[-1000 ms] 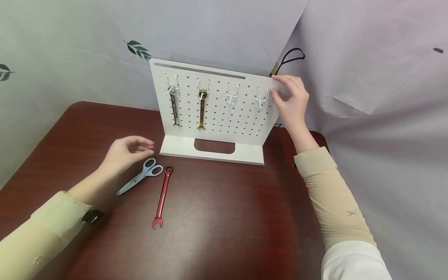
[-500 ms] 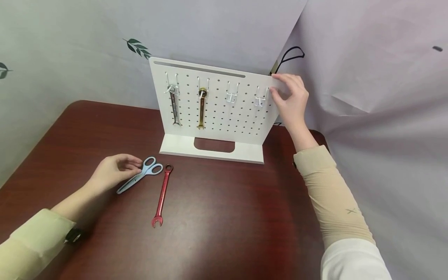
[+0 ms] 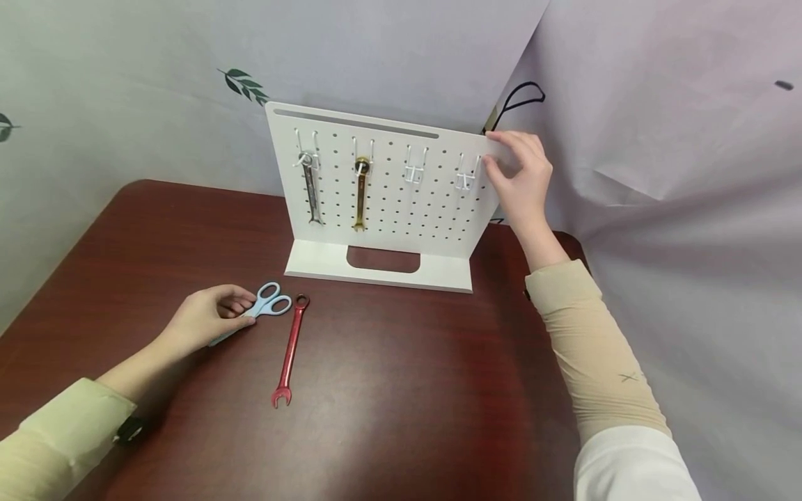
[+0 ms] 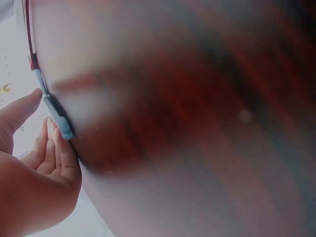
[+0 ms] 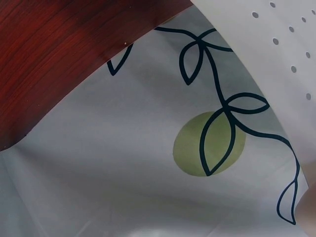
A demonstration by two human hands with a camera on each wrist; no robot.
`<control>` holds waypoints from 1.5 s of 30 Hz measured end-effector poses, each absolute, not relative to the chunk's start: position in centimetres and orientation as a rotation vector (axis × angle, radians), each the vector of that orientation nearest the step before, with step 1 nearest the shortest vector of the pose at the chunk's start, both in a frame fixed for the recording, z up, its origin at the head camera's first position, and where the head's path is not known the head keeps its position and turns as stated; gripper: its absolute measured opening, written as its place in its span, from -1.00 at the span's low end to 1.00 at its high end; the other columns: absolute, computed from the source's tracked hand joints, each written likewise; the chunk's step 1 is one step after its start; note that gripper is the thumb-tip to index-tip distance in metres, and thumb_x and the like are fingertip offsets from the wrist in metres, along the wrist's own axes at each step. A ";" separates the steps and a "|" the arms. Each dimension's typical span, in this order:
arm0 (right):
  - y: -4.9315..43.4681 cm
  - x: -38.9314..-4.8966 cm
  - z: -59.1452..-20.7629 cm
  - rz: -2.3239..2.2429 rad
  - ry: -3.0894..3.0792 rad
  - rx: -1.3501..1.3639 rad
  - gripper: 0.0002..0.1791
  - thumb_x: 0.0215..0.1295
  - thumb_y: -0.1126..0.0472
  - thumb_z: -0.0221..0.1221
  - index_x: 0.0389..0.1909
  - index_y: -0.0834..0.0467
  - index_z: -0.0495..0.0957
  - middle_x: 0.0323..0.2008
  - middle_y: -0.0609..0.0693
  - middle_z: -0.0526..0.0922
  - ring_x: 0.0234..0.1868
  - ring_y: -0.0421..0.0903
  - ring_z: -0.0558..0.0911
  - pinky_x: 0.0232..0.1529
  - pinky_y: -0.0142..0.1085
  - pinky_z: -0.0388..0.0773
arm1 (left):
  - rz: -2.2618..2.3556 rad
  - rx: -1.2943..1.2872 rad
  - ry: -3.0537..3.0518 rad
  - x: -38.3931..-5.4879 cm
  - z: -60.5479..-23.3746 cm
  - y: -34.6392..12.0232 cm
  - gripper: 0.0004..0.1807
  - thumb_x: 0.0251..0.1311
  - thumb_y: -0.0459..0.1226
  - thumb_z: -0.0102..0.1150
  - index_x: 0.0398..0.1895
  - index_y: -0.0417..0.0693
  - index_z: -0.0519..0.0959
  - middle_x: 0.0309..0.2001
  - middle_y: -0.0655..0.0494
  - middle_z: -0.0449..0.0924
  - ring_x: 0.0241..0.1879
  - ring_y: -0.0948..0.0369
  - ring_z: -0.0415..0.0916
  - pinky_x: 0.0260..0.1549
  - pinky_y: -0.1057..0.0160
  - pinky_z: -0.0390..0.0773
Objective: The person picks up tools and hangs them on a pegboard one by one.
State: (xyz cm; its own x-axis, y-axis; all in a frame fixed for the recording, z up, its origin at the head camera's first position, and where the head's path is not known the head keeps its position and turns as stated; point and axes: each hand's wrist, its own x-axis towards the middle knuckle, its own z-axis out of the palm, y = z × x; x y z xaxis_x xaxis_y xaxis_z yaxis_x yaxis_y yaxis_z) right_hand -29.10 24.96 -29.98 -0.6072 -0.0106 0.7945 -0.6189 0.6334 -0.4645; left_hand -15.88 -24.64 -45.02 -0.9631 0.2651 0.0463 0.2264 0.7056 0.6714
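Note:
In the head view, a pair of light-blue scissors (image 3: 270,304) lies on the table, handles toward the pegboard. My left hand (image 3: 203,319) pinches it near the pivot, thumb on one side and fingers on the other, hiding much of the blades. In the left wrist view the scissors (image 4: 58,117) appear edge-on between thumb and fingers. Just right of them lies a red combination wrench (image 3: 291,355). A white pegboard (image 3: 388,209) stands upright on its base; my right hand (image 3: 526,177) grips its upper right edge. A silver wrench (image 3: 311,189) and a gold wrench (image 3: 360,196) hang from its hooks.
Two more white wire hooks, a middle one (image 3: 414,167) and a right one (image 3: 466,174), hold nothing. The dark red-brown table (image 3: 401,390) ends at a patterned cloth backdrop (image 3: 156,90) behind and to the right.
My left hand has come down and toward me onto the scissors, and its thumb and fingers now close about the blades near the pivot. The right hand stays on the pegboard.

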 end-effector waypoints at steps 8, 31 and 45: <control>24.9 -28.9 -29.9 0.979 -2.041 0.489 -0.71 0.32 0.40 0.39 0.05 0.28 0.76 0.00 0.23 0.80 0.09 0.16 0.64 0.23 -0.31 0.49 | 1.086 0.436 2.861 -15.9 -45.0 -24.5 -0.63 0.05 -0.41 0.61 -0.06 -0.31 0.72 -0.27 0.00 0.75 -0.37 0.55 0.48 -0.36 0.55 0.59; 24.9 -29.0 -30.0 0.982 -2.041 0.497 -0.71 0.34 0.40 0.38 0.07 0.27 0.76 0.02 0.24 0.79 0.11 0.18 0.62 0.24 -0.32 0.47 | 1.058 0.395 2.803 -16.8 -44.5 -24.6 -0.69 0.04 -0.40 0.60 -0.18 -0.36 0.72 -0.40 0.06 0.66 -0.43 0.45 0.43 -0.43 0.45 0.48; 24.9 -29.1 -30.0 0.968 -2.045 0.500 -0.71 0.35 0.39 0.38 0.08 0.28 0.75 0.03 0.25 0.79 0.11 0.18 0.62 0.24 -0.31 0.48 | 0.930 0.481 2.802 -17.3 -44.0 -24.8 -0.75 0.04 -0.30 0.64 -0.31 -0.21 0.72 -0.46 0.19 0.62 -0.46 0.41 0.40 -0.46 0.39 0.41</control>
State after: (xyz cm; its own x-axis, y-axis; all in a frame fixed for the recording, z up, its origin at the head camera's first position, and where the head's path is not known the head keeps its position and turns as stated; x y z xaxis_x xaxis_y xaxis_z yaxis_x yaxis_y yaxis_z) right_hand -29.06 24.92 -30.04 -0.6008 -0.0125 0.7993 -0.6263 0.6287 -0.4609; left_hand -17.29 -24.82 -44.01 -0.9374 0.3458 -0.0407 0.2529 0.7566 0.6030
